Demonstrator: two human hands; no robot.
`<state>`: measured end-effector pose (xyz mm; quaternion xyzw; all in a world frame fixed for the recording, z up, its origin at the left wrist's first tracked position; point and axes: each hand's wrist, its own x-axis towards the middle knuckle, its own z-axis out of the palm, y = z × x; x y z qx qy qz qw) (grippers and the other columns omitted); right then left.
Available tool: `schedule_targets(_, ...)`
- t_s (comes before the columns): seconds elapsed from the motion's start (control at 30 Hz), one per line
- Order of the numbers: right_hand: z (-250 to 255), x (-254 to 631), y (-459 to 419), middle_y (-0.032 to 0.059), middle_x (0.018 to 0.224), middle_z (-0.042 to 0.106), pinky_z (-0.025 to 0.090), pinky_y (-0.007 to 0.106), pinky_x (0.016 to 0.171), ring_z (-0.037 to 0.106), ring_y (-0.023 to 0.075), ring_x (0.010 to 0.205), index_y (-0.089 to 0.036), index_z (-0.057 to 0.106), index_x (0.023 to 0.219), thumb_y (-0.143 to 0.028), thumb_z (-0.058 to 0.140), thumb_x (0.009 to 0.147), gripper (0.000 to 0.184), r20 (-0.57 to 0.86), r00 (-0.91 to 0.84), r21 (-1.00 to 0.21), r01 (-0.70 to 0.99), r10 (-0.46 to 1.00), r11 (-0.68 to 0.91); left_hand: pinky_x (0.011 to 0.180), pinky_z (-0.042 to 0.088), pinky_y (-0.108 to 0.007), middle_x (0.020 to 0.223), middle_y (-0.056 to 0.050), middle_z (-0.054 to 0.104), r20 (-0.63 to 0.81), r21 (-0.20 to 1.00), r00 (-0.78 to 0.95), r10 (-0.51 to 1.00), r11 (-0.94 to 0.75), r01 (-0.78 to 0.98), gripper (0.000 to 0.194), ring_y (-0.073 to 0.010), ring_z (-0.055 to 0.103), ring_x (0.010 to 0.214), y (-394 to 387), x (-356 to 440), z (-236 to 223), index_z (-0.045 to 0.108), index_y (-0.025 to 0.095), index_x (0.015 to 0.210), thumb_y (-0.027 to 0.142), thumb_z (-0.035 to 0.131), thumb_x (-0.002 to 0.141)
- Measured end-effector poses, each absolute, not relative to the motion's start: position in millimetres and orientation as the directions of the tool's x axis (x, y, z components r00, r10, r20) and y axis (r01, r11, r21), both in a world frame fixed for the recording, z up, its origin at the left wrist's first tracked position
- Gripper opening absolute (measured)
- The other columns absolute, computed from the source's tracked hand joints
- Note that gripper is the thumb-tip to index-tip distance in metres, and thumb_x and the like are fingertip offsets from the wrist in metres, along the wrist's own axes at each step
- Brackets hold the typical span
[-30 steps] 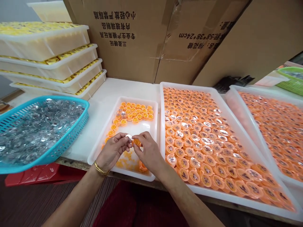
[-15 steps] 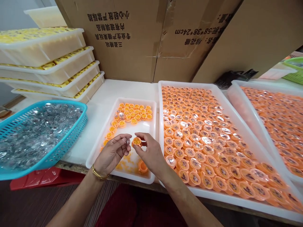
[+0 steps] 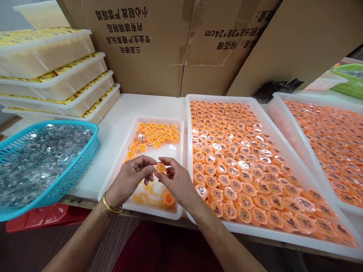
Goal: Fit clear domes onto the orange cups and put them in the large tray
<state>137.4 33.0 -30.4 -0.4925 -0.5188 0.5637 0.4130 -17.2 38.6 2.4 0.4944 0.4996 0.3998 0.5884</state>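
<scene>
Between the fingertips of my right hand (image 3: 178, 181) is a small orange cup (image 3: 160, 168) with yellow bits inside, its opening turned up toward me. My left hand (image 3: 133, 174) pinches a small clear plastic lid at the cup's left rim; the fingers mostly hide it, and I cannot tell how it sits on the cup. Both hands hover over a white tray (image 3: 181, 151). Rows of orange cups (image 3: 154, 131) filled with yellow bits stand in its far part. Loose yellow bits (image 3: 144, 194) and another orange cup (image 3: 168, 199) lie near its front.
A blue basket (image 3: 70, 175) of clear plastic pieces stands at left, before stacked white trays (image 3: 70, 88) of yellow items. At right, a large white tray (image 3: 241, 228) holds many lidded orange cups, with a similar tray (image 3: 306, 151) beyond. Cardboard boxes (image 3: 159, 71) line the back.
My left hand has brought the clear lid rightward to the cup, and its fingertips now meet the rim. The cup stays in my right hand. The view has shifted slightly.
</scene>
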Motion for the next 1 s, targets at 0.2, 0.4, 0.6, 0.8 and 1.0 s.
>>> schedule_targets(0.2,-30,139,34,0.0014,0.081,0.065,0.049,0.028,0.063,0.060,0.0141,0.070,-0.020,0.058,0.103,-0.025,0.060,0.079,0.025,-0.070,-0.164,-0.987,0.152,0.984,-0.044,0.048,0.043,-0.022,0.059,0.004,0.057,-0.176,0.957,0.229,0.957,0.112,0.269,0.018,-0.0080,0.051,0.049,48,-10,12,0.064,0.015,0.091,0.028,0.062,0.079)
schedule_targets(0.4,-31,140,33,0.0042,0.094,0.067,0.050,0.031,0.072,0.063,0.0158,0.078,-0.020,0.059,0.104,-0.021,0.059,0.078,0.025,-0.046,-0.177,-0.985,0.171,0.983,-0.015,0.047,0.043,-0.022,0.058,0.006,0.054,-0.219,0.951,0.243,0.945,0.151,0.269,0.021,-0.0083,0.052,0.048,55,-10,8,0.058,0.015,0.093,0.028,0.062,0.077)
schedule_targets(0.6,-31,138,33,0.0063,0.106,0.066,0.051,0.033,0.078,0.065,0.0164,0.086,-0.021,0.051,0.119,-0.016,0.058,0.077,0.043,-0.030,-0.149,-0.987,0.160,0.988,-0.006,0.048,0.044,-0.022,0.057,0.005,0.058,-0.250,0.939,0.248,0.936,0.172,0.299,0.017,-0.0083,0.053,0.047,61,-11,6,0.055,0.016,0.084,0.029,0.064,0.076)
schedule_targets(0.8,-32,139,33,0.0065,0.109,0.065,0.051,0.035,0.083,0.065,0.0175,0.091,-0.022,0.050,0.121,-0.013,0.058,0.078,0.045,-0.018,-0.166,-0.982,0.187,0.986,0.014,0.048,0.045,-0.023,0.058,0.004,0.058,-0.256,0.918,0.266,0.929,0.147,0.367,0.014,-0.0092,0.055,0.048,62,-10,8,0.057,0.016,0.081,0.028,0.062,0.077)
schedule_targets(1.0,-27,139,33,0.0068,0.112,0.065,0.050,0.036,0.087,0.064,0.0184,0.097,-0.021,0.051,0.120,-0.015,0.057,0.080,0.041,-0.002,-0.190,-0.978,0.206,0.982,0.038,0.049,0.047,-0.024,0.060,0.003,0.059,-0.257,0.893,0.263,0.930,0.125,0.432,0.014,-0.0103,0.057,0.049,63,-10,11,0.059,0.016,0.080,0.029,0.063,0.076)
